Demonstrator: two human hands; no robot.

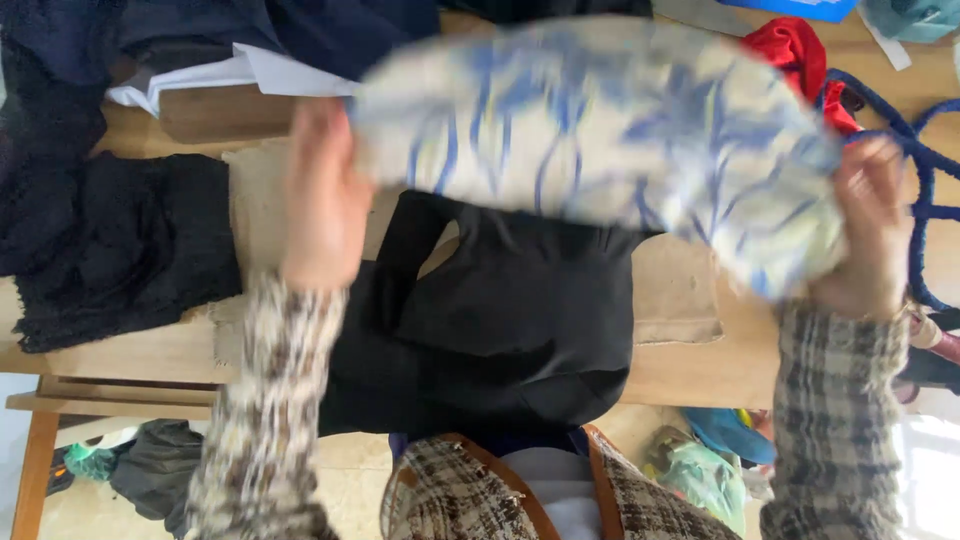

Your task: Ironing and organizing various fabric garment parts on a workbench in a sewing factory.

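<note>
At the desk's (150,352) left edge lies a dark knitted garment (110,250). My left hand (322,195) is closed on the left end of a white cloth with blue pattern (600,130), blurred, held spread above the desk's middle. Under it a black garment (510,320) lies on brown paper (675,295) and hangs over the near edge. My right hand (872,225) grips the cloth's right end. Behind, near the far right corner: a red cloth (790,45) and blue cord (925,150).
</note>
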